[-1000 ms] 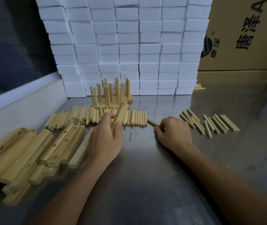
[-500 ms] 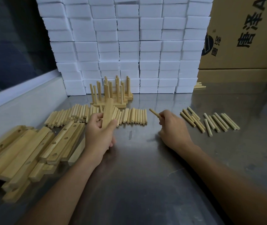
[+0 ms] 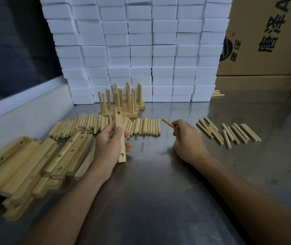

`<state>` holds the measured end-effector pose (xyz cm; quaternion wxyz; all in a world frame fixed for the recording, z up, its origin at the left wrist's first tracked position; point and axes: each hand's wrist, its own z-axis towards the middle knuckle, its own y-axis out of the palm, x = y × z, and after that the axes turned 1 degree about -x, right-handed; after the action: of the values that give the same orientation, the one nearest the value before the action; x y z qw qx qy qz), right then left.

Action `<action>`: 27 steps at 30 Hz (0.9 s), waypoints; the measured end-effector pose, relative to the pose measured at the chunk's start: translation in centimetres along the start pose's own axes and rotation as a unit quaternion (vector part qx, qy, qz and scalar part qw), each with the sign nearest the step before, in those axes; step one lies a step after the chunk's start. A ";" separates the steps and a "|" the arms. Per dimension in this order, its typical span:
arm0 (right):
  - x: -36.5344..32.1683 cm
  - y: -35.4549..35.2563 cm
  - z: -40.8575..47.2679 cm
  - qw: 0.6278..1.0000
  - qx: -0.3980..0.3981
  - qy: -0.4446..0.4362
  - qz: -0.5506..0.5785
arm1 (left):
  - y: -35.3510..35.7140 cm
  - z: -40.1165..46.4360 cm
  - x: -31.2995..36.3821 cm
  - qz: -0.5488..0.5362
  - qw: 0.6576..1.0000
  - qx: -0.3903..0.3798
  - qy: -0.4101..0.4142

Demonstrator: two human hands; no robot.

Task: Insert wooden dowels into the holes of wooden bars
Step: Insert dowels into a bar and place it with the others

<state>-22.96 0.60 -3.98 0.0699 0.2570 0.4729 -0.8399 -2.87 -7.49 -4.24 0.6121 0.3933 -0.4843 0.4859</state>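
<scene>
Dowel (image 3: 167, 123), 1, pinched in right hand (image 3: 188, 138); 1 bar (image 3: 119, 133) gripped in left hand (image 3: 110, 145).

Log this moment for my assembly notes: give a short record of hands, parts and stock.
left hand: grips wooden bar, upright, two holes visible, both empty
right hand: pinches one dowel, off the table
loose dowels: row behind hands
spare bars: pile at left
finished bars: dowels standing, near white blocks

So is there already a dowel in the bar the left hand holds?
No, both visible holes of the bar are empty; the right hand holds the dowel apart.
</scene>
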 end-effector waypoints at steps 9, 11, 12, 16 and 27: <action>0.5 0.6 0.1 1.000 0.018 -0.003 0.025 | -0.1 0.4 -0.2 -0.052 0.998 -0.033 -0.034; 0.6 0.5 0.1 0.999 0.031 -0.001 0.009 | -0.3 0.5 -0.2 -0.078 0.994 -0.042 -0.058; 0.6 0.5 0.0 0.999 0.038 0.001 0.005 | -0.4 0.6 -0.1 -0.095 0.992 -0.048 -0.071; 0.7 0.6 0.0 0.999 0.050 -0.010 0.007 | -0.8 0.8 0.1 -0.152 0.981 -0.068 -0.101; 0.8 0.2 0.0 0.981 0.178 -0.045 0.056 | -0.8 0.4 1.0 -0.191 0.971 -0.083 -0.120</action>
<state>-23.56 0.53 -4.53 0.0907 0.2534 0.2968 -0.9162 -2.09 -7.83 -3.19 0.6617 0.4819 -0.5086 0.2669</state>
